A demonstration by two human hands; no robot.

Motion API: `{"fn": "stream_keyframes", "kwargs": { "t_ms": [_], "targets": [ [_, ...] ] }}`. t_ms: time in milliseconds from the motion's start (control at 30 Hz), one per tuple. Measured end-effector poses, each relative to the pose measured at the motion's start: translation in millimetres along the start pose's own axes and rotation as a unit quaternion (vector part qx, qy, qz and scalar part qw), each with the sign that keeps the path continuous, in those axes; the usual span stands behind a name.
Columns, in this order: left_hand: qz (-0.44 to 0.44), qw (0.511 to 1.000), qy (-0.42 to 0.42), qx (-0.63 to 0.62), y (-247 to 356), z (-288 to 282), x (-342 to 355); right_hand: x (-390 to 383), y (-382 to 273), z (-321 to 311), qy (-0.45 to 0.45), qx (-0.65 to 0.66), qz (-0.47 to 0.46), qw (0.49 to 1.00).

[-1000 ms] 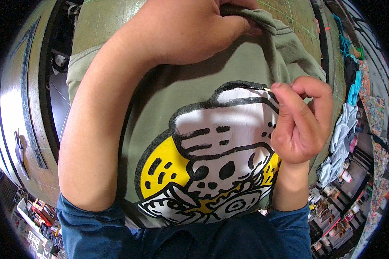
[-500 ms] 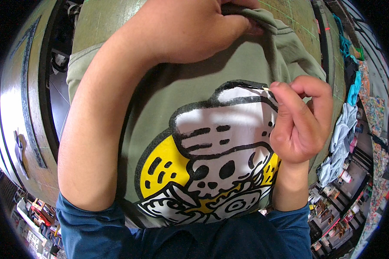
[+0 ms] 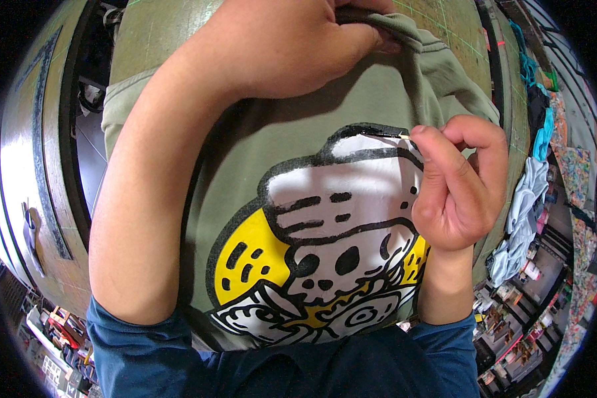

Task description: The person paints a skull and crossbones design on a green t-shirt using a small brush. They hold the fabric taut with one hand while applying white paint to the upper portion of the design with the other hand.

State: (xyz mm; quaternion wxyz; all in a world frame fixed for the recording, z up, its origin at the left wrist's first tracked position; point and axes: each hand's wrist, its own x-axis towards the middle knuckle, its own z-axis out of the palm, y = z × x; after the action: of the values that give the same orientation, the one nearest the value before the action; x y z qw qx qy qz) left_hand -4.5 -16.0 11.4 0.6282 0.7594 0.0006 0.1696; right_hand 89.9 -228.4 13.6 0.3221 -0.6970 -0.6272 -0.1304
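An olive-green shirt lies spread beneath my arms, printed with a white, black and yellow cartoon that includes a skull and a hat shape. My left hand reaches across the upper part of the shirt, its fingers closed on a bunched fold of the cloth, partly hidden behind it. At the right, my right hand pinches a thin brush with a dark, wet-looking tip that touches the black outline along the top of the hat shape.
A worn green board with grid lines lies under the shirt. A second board with a dark strip is at the left. Blue and patterned fabrics hang along the right, with cluttered containers and tools below them.
My right hand, with the brush, has shifted slightly to the left along the outline. My left hand stays in about the same place.
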Motion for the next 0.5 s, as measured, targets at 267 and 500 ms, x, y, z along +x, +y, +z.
{"fn": "stream_keyframes", "kwargs": {
  "t_ms": [267,500],
  "targets": [
    [0.007,0.999,-0.027,-0.017,-1.8,-2.6,2.6,-0.6,-0.3,2.2,0.006,0.022,0.005,1.0],
    [-0.003,0.999,0.002,-0.04,0.1,0.5,-0.7,-0.1,-0.6,1.2,-0.005,0.006,-0.003,1.0]
  ]
}}
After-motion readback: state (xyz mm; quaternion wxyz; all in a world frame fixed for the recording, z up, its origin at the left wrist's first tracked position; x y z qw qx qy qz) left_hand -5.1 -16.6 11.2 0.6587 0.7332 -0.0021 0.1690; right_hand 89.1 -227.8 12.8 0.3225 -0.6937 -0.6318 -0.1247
